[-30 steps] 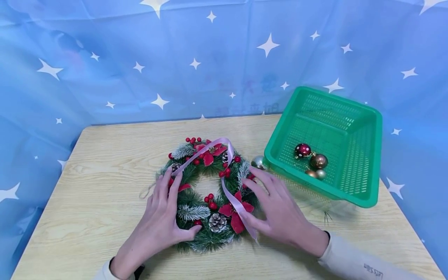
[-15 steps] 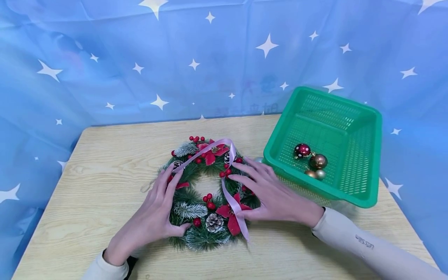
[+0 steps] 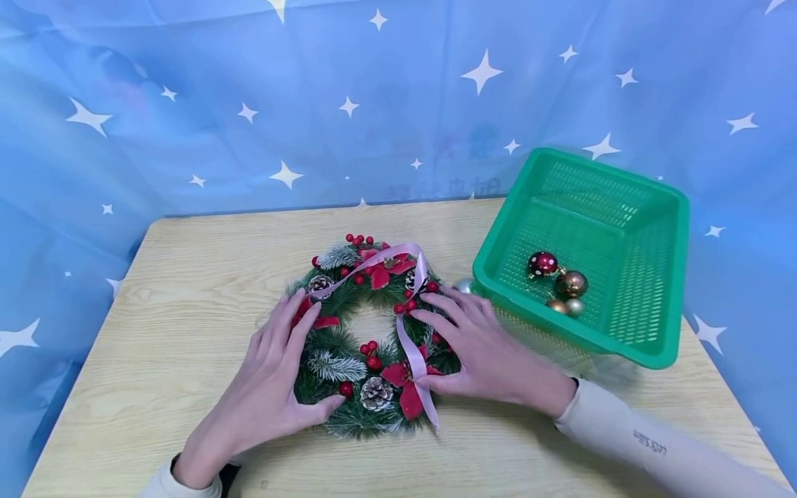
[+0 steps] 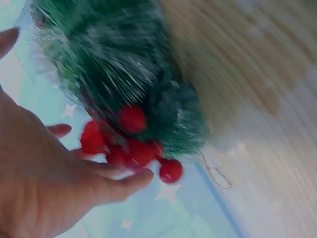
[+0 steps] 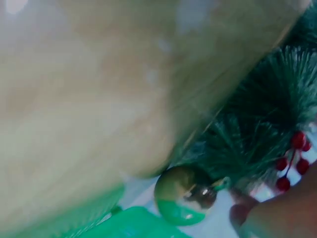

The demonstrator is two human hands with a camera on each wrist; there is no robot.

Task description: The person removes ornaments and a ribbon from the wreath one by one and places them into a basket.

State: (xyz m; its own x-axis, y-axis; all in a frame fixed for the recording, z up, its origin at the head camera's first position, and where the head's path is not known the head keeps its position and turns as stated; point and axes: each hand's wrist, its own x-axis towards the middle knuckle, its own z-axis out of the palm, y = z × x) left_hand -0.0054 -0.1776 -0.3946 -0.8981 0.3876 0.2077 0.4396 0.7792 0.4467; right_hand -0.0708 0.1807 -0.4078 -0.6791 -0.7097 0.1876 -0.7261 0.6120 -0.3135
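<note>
A green wreath [image 3: 355, 418] with pine cones, red berries and red poinsettias lies on the table. My left hand [image 3: 268, 380] holds its left side, fingers on the upper left and thumb near the lower left berries. On the opposite side my right hand [image 3: 479, 353] grips the ring, its thumb over a poinsettia [image 3: 411, 401]. A pink ribbon [image 3: 407, 346] loops across the wreath's top and down its right side. Red berries [image 4: 133, 153] sit right by the left fingers in the left wrist view. A shiny ball ornament [image 5: 183, 196] stands close to the wreath's right edge.
At the right stands a green perforated basket [image 3: 650, 277]. Inside it are a dotted red ball [image 3: 543, 263], a brown ball [image 3: 571, 284] and smaller balls. A blue star-patterned cloth [image 3: 218, 104] hangs behind the wooden table [image 3: 156, 332].
The wreath has turned slightly clockwise between the hands, its top berries shifting right and its front pine cone left. My right hand has moved inward over the wreath, and the left hand a little left.
</note>
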